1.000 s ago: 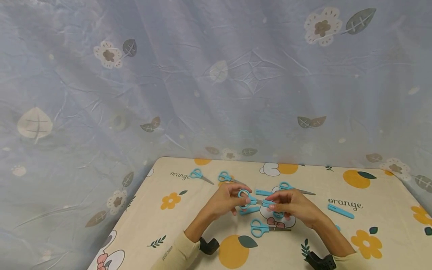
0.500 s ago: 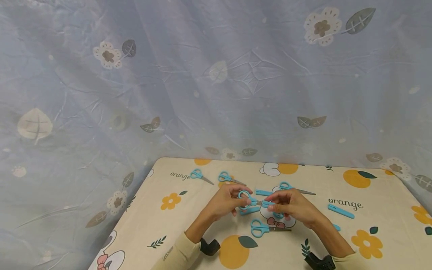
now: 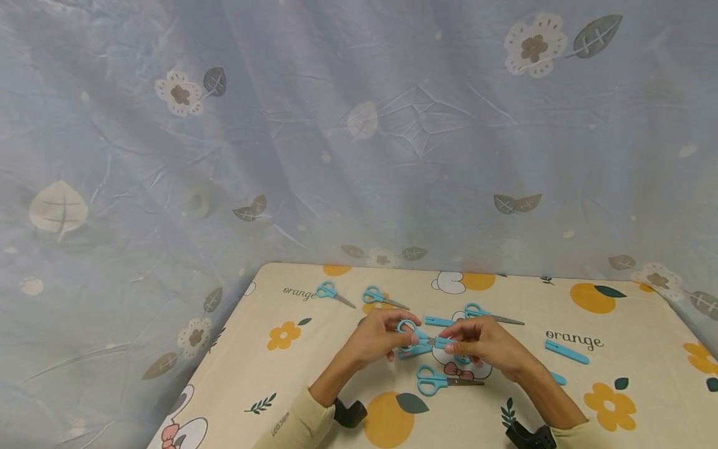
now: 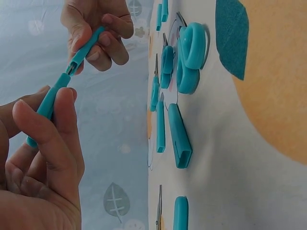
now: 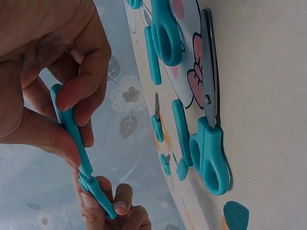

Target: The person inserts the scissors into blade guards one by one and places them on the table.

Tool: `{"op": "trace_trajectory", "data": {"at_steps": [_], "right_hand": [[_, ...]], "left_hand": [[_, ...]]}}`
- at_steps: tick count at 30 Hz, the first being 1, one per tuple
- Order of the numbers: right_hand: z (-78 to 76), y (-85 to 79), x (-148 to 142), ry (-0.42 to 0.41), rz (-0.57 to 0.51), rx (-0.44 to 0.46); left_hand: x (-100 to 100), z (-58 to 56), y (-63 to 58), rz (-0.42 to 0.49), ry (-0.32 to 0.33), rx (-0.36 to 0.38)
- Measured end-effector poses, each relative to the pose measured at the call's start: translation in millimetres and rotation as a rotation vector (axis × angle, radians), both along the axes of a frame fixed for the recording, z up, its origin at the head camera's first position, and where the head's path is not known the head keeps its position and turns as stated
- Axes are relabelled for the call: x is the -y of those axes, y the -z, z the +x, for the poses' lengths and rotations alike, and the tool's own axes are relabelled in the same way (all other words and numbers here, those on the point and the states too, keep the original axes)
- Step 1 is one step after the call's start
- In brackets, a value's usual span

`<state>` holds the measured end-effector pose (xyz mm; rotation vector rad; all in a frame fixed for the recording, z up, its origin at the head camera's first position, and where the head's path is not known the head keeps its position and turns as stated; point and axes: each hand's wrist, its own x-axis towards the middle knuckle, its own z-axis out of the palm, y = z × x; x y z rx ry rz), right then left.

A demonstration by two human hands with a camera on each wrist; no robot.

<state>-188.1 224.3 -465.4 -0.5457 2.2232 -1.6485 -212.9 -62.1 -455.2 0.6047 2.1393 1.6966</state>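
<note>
My left hand [image 3: 373, 340] holds a pair of light-blue scissors [image 3: 417, 337] by the handle loops. My right hand [image 3: 493, 346] pinches a blue blade cover [image 5: 74, 129] between thumb and fingers. The cover sits over the blades, its mouth close to the handles, and a short bit of metal shows between them. Both things are held in the air above the table. From the left wrist, the scissors handle [image 4: 50, 100] and the cover [image 4: 87, 50] line up end to end. The blade tips are hidden inside the cover.
Uncovered scissors [image 3: 432, 381] lie just in front of the hands, others [image 3: 326, 289] at the back left, and one pair [image 3: 477, 310] behind the right hand. Loose covers [image 3: 566, 351] lie to the right and below the hands. A patterned cloth [image 3: 314, 374] spreads over the table.
Both hands have sunk very slightly with the scissors and cover. A little less metal seems to show between handle and cover. The things on the table have not moved.
</note>
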Motion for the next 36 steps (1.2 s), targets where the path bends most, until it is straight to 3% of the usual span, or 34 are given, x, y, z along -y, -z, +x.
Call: {"op": "trace_trajectory", "data": {"at_steps": [13,26,36], "right_hand": [[2.7,-1.3,1.3,0.002,-0.044,0.009],[2.6,1.1,4.0,0.030,-0.043,0.035],[2.5,1.5,5.9,0.042,-0.042,0.040]], "left_hand": [[-2.7,1.5,3.3,0.024,-0.024,0.052],[-5.2,3.1,4.4,0.002,-0.012,-0.061],[-6.5,2.9,6.8,0.008,-0.026,-0.012]]}}
